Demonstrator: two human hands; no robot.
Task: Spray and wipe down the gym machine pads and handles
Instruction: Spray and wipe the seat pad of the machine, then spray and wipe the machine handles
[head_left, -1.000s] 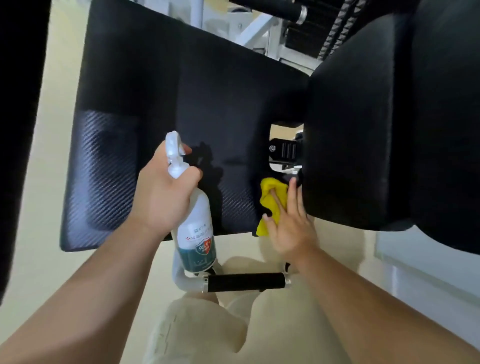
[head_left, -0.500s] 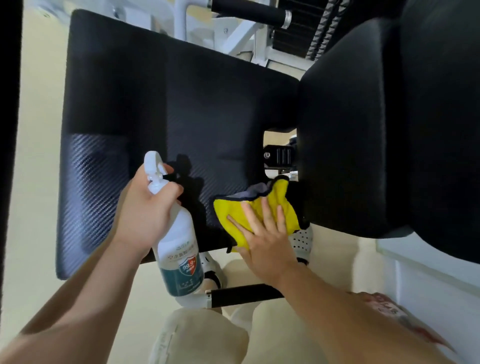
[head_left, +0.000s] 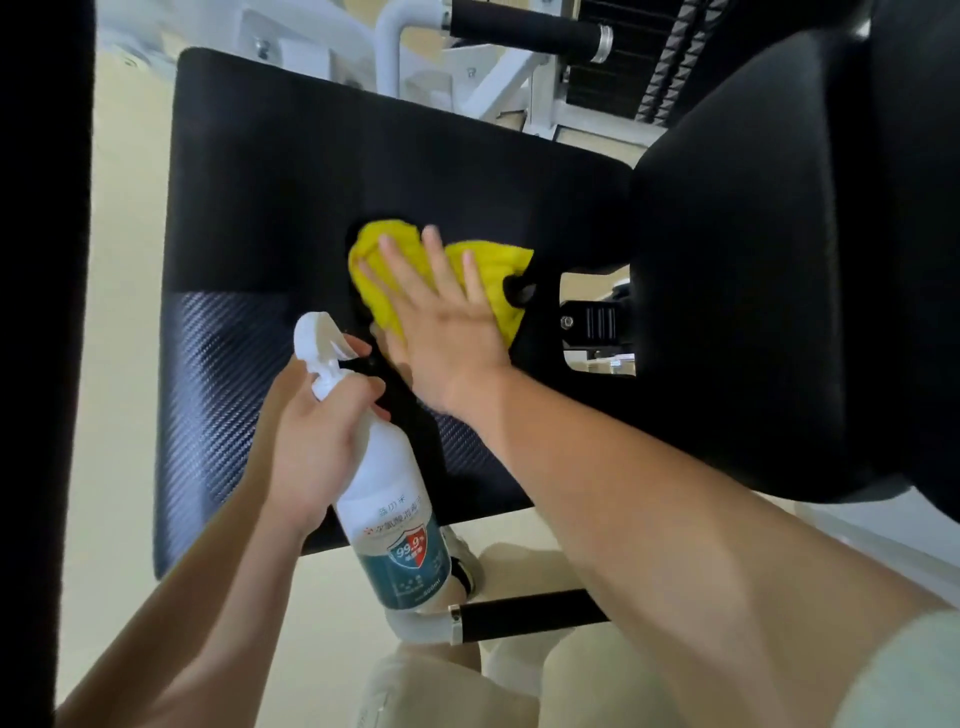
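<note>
A large black seat pad (head_left: 270, 197) fills the middle of the head view. On it lies a yellow cloth (head_left: 387, 252), pressed flat by my right hand (head_left: 441, 322) with straight, spread fingers. My left hand (head_left: 317, 441) grips the neck of a white spray bottle (head_left: 389, 499) with a teal label, held just in front of the pad's lower half, nozzle pointing left. A black back pad (head_left: 779, 286) rises at the right. One black handle (head_left: 524, 616) sits below the seat; another (head_left: 524, 28) is at the top.
White machine frame tubes (head_left: 395, 47) run behind the seat pad. A black adjustment bracket (head_left: 592, 322) shows in the gap between the two pads. A dark upright (head_left: 41, 312) fills the left edge. My legs in light shorts (head_left: 452, 691) are at the bottom.
My right hand has slid the yellow cloth up and left from the seat's near right corner toward its middle. The bottle in my left hand stays close by.
</note>
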